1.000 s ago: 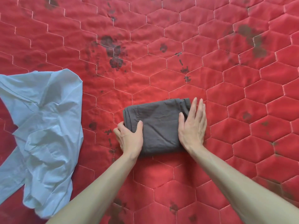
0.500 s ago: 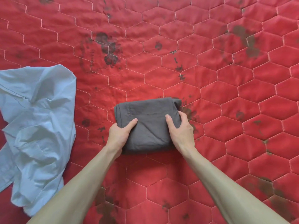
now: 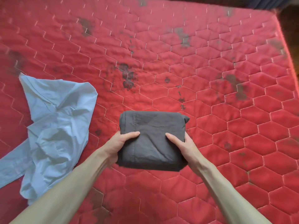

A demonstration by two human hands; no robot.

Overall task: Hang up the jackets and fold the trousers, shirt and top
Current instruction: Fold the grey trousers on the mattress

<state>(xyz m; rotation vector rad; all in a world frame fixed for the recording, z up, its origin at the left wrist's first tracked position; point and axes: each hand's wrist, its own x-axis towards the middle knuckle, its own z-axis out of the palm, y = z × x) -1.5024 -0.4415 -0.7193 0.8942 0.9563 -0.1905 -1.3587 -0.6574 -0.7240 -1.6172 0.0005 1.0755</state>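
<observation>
My left hand [image 3: 119, 143] and right hand [image 3: 184, 145] grip the folded trousers [image 3: 152, 139] by their sides, thumbs on top, forearms stretched over the bed [image 3: 210, 78].

Single view: head-worn wide-angle camera, looking forward and steeply down over both forearms onto a red quilted mattress [image 3: 210, 46]; near range, arms entering from bottom edge; mattress's far right corner in frame at upper right
</observation>
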